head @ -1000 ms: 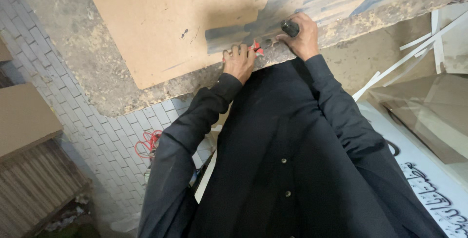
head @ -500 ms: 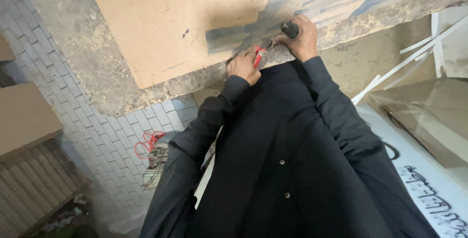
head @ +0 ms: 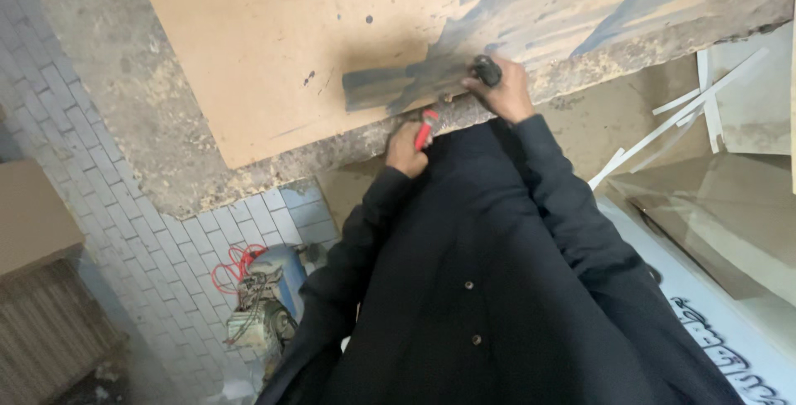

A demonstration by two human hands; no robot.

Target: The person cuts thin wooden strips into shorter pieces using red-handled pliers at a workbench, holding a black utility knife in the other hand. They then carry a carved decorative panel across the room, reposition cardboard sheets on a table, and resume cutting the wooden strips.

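Two hands work at the near edge of a rough grey concrete bench (head: 124, 90), where a large tan fibreboard sheet (head: 274, 48) lies flat, streaked with dark grey-blue marks toward its right side.

The right hand (head: 502, 90) is closed around the black handle of a flat dark metal blade tool (head: 398, 86). That tool lies on the sheet, its blade stretching left from the hand and its handle right at the bench's near edge.

The left hand (head: 406, 148) sits just below the bench edge, fingers curled around a small red-handled tool (head: 425, 127). This tool points up toward the edge, near the black handle but apart from it. Both arms are in black sleeves.

At lower right a white panel with black script (head: 730, 347) lies slanted beside the person, and above it lean brownish flat boards (head: 721, 214) and thin white strips (head: 680, 115). At left stands a brown cardboard box (head: 33, 214). Down on the pale tiled floor (head: 124, 231) rests a small blue and grey machine with red wires (head: 261, 297).
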